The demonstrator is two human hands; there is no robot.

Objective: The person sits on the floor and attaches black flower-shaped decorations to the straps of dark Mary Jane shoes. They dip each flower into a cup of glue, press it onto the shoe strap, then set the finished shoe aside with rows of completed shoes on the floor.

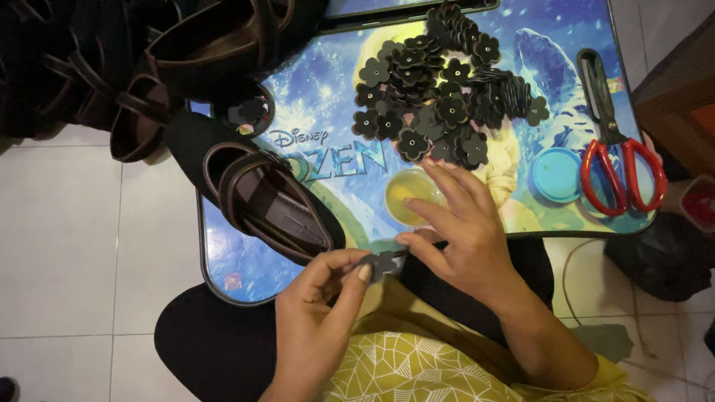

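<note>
Pinching a dark flower cutout (pixel 381 262) in my left hand (pixel 316 313), I am steadying it low over my lap, just below the brown sandal (pixel 268 205) on the bench (pixel 223 272). My right hand (pixel 458 238) is closing narrow on a thin stick, likely dabbing glue. Just above it, a small dish (pixel 408 195) is holding yellowish liquid; its blue lid (pixel 557 175) and red scissors (pixel 622 167) are lying farther right, beneath the flower pile (pixel 447 89).

Blue lid (pixel 557 175), perhaps; no labels
</note>
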